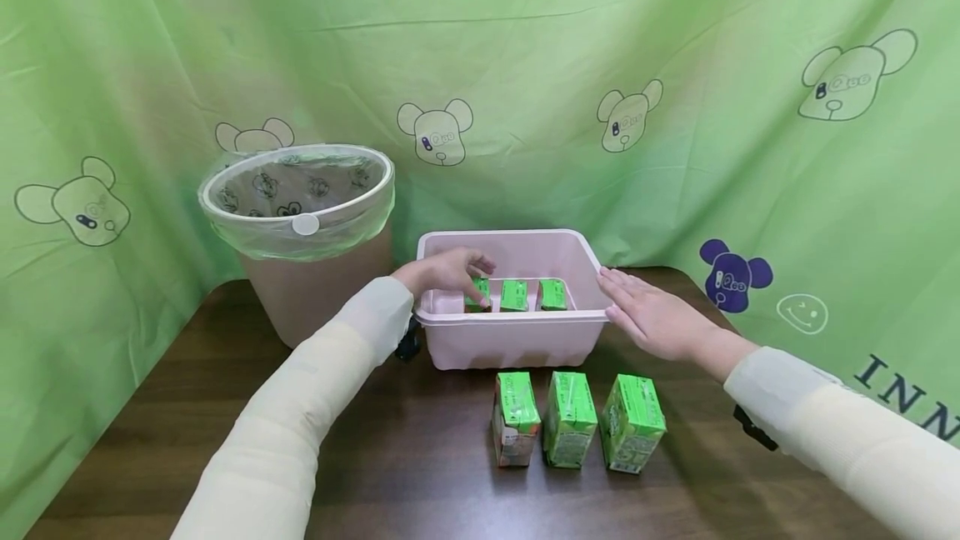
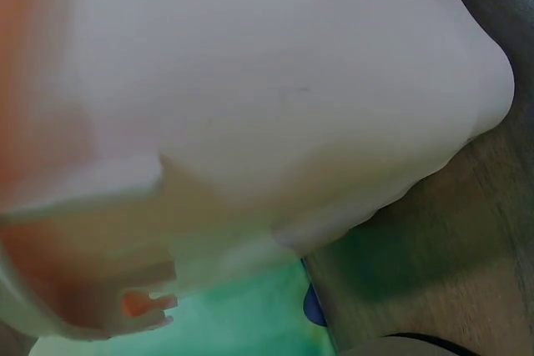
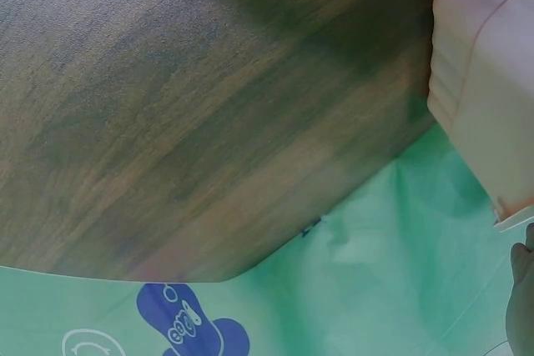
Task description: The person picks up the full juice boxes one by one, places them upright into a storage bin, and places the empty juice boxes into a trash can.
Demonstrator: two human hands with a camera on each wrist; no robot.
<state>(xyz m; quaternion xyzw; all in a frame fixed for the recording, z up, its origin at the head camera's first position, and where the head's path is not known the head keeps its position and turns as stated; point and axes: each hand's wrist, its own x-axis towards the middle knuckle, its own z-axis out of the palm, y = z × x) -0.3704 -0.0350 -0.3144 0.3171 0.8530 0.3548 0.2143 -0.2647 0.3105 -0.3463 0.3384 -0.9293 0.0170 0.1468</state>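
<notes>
In the head view my left hand (image 1: 448, 271) reaches over the left rim of a pale pink plastic bin (image 1: 517, 340). Its fingers are spread above the leftmost of three green drink cartons (image 1: 513, 296) inside, with the thumb by that carton (image 1: 477, 294); whether they touch is unclear. My right hand (image 1: 652, 315) is held flat, straight fingertips at the bin's right rim, gripping nothing. In front of the bin, three more cartons stand in a row: left (image 1: 517, 415), middle (image 1: 572, 415) and right (image 1: 633, 419). The left wrist view mostly shows the bin's wall (image 2: 250, 81).
A tall bucket (image 1: 322, 298) with a plastic liner over its rim stands left of the bin. Everything rests on a dark wooden table (image 1: 405, 473). Behind hangs a green curtain (image 1: 525, 40) printed with bear heads.
</notes>
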